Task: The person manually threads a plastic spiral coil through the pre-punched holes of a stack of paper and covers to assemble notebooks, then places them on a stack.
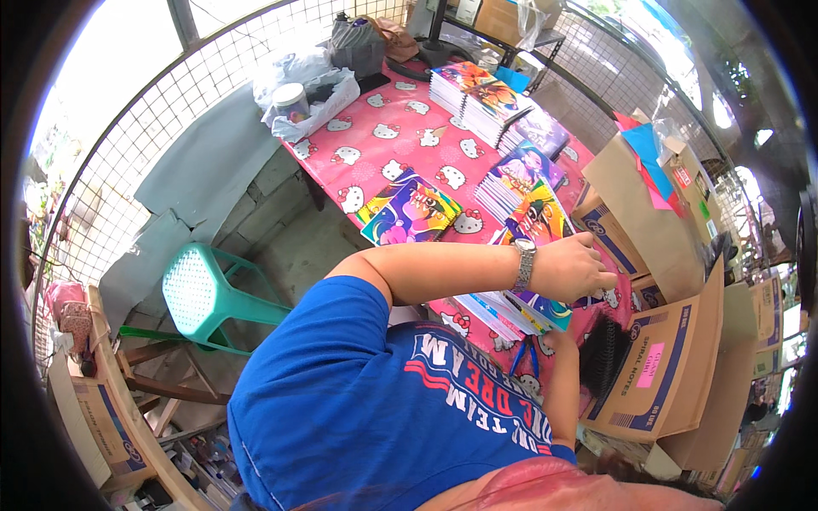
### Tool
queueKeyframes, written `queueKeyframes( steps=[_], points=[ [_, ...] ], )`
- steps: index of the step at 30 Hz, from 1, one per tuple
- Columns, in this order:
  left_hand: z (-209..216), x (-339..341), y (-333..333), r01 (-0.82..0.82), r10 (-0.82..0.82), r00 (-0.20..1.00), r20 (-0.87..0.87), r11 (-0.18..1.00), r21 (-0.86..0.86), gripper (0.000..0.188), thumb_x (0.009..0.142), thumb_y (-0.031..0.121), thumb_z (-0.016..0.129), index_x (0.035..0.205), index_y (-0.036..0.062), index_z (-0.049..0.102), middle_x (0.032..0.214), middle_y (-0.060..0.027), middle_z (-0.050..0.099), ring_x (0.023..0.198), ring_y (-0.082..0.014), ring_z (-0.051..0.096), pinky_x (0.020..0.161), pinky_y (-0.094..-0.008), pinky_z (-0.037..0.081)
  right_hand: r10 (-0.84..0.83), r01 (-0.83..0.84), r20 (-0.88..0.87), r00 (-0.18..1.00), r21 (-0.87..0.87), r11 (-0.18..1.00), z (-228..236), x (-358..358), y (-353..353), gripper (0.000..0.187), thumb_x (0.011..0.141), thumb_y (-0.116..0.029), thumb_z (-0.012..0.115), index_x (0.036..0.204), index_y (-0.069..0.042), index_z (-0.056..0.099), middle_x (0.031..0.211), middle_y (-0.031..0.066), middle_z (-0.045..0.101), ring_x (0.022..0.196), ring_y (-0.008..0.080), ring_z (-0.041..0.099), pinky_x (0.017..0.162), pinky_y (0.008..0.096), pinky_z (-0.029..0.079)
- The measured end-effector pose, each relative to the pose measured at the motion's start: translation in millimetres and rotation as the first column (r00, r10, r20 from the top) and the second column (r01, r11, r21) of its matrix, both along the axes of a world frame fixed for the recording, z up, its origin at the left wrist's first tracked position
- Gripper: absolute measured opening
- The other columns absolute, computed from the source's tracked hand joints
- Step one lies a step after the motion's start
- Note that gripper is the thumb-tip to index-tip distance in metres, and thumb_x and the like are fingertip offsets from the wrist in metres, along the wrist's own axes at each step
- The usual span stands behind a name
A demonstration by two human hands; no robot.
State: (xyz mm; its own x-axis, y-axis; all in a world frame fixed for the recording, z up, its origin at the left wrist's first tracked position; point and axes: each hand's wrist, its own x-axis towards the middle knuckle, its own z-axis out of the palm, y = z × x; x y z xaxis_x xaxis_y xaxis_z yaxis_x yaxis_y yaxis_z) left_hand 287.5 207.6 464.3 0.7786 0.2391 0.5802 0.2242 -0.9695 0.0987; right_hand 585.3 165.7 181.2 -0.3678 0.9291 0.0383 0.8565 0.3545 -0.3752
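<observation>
A stack of spiral notebooks with colourful covers lies at the table's near edge, partly under my left forearm. Above its right end is my left hand, back up and fingers curled down; whatever they hold is hidden. A silver watch is on that wrist. My right hand is at the near right corner of the same stack, its fingers mostly hidden. Beside it lies a slim blue tool, perhaps scissors. Just beyond my left hand are more notebooks with bright illustrated covers.
A pink patterned cloth covers the table. Farther notebook stacks, a smaller pile and a plastic bag with a jar stand on it. At right are an open carton holding black spirals and a brown paper-covered box. A green stool stands left.
</observation>
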Motion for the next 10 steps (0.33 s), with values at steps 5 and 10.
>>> queueKeyframes(
  steps=[5, 10],
  points=[
    [-4, 3, -1, 0.084, -0.078, 0.993, 0.092, 0.995, -0.058, 0.018, 0.089, 0.031, 0.064, 0.091, 0.0148, 0.057, 0.077, -0.0001, 0.061, 0.081, -0.0193, 0.063, 0.08, -0.0371, 0.038, 0.024, -0.024, 0.054, 0.998, 0.003, 1.0, 4, 8, -9, 0.064, 0.072, -0.016, 0.077, 0.132, -0.012, 0.056, 0.141, 0.0175, 0.05, 0.134, 0.0376, 0.043, 0.107, 0.052, 0.038],
    [-2, 2, 4, 0.095, -0.092, 0.995, 0.032, 0.992, -0.083, 0.028, 0.086, 0.035, 0.07, 0.099, 0.0134, 0.057, 0.078, -0.0015, 0.062, 0.081, -0.0215, 0.063, 0.081, -0.0374, 0.039, -0.077, 0.075, -0.13, 0.988, -0.024, 0.997, -3, 25, -18, 0.061, 0.066, -0.005, 0.074, 0.125, -0.012, 0.061, 0.131, 0.0161, 0.055, 0.128, 0.0381, 0.046, 0.11, 0.0479, 0.034]
  ],
)
